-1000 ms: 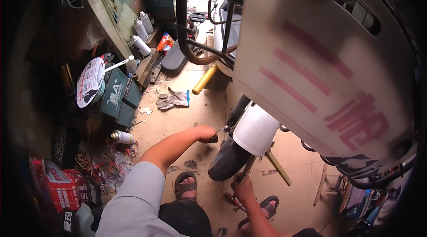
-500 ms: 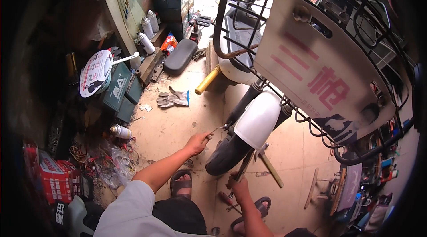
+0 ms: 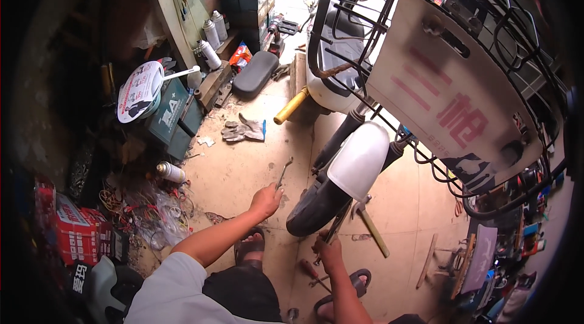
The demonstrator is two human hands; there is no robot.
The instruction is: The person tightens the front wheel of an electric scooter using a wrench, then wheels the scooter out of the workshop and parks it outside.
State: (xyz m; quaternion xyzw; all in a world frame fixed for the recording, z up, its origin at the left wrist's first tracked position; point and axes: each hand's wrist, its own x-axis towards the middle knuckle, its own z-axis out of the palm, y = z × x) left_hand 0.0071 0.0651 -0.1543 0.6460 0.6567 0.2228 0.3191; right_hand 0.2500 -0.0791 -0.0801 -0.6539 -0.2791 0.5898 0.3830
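Note:
A slim metal wrench (image 3: 284,172) points up from my left hand (image 3: 266,201), whose fingers are closed round its lower end. It stands apart from the front wheel (image 3: 309,213), to the left of it. My right hand (image 3: 328,247) grips a long metal wrench (image 3: 336,225) on the wheel's right side; its far end reaches up beside the tyre, where I cannot see what it meets. Over the tyre sits a white mudguard (image 3: 360,163), between the dark fork legs (image 3: 340,135).
A hammer (image 3: 372,231) and a red-handled screwdriver (image 3: 309,268) lie on the floor by my right hand. Farther off are a work glove (image 3: 244,128), a black seat pad (image 3: 255,74) and a yellow handle (image 3: 291,105). A wire basket (image 3: 359,74) overhangs the wheel.
My left hand has drawn its wrench away from the fork's lower end, to the left, and the wrench now points upward. My right hand keeps its hold. The whole view has shifted slightly.

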